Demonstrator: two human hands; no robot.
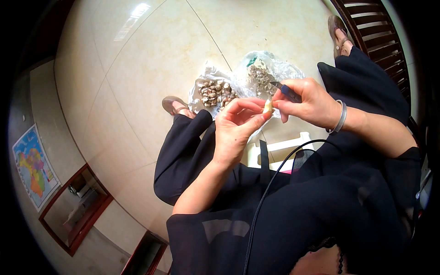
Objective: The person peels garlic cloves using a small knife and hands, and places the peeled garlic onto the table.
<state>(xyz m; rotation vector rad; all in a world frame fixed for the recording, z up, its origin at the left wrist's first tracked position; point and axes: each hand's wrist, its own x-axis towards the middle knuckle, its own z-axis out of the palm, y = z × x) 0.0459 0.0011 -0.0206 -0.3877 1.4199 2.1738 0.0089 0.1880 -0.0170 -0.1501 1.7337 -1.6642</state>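
My left hand (237, 130) pinches a small whitish-yellow, pointed piece (267, 106), seemingly peeled, between thumb and fingers; its exact kind I cannot tell. Close against it, my right hand (308, 101) grips a small knife (289, 93) with a dark blue handle, the short blade pointing up and left. The right thumb and fingertips come up to the pale piece. Beyond the hands, several brown-and-white knobbly lumps (211, 91) lie on a white plastic bag (210, 72). Beside them, a clear plastic bag (289, 68) holds grey-brown scraps like peelings (260, 77).
The bags lie on a glossy tiled floor (137, 82) between my feet. Under my hands is a cream plastic stool (286, 145). A black cable (270, 183) crosses my lap. A dark slatted wooden piece (378, 30) stands at the upper right; a map (35, 167) hangs at left.
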